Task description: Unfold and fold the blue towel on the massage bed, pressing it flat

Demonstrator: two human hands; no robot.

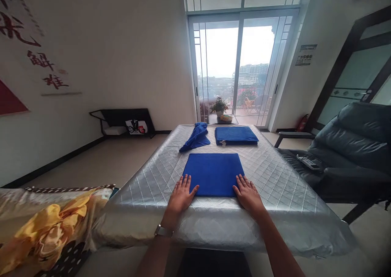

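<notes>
A flat blue folded cloth (pixel 214 173) lies squared up on the silver quilted table cover (pixel 146 187). My left hand (pixel 182 193) rests flat on its left near corner, fingers stretched out. On the opposite near corner lies my right hand (pixel 247 191), also flat with the fingers spread. Neither hand grips anything. Beyond this cloth, to the right, sits a neat stack of folded blue cloths (pixel 236 135) with a pale tag at its near edge. A crumpled blue cloth (pixel 196 137) lies at the far left of the table.
On the right stands a dark armchair (pixel 351 146) with a power strip (pixel 309 162) on its seat. Yellow clothing (pixel 51 228) is heaped on a covered seat at lower left. A potted plant (pixel 219 106) stands past the table's far edge, before sliding glass doors (pixel 240 65).
</notes>
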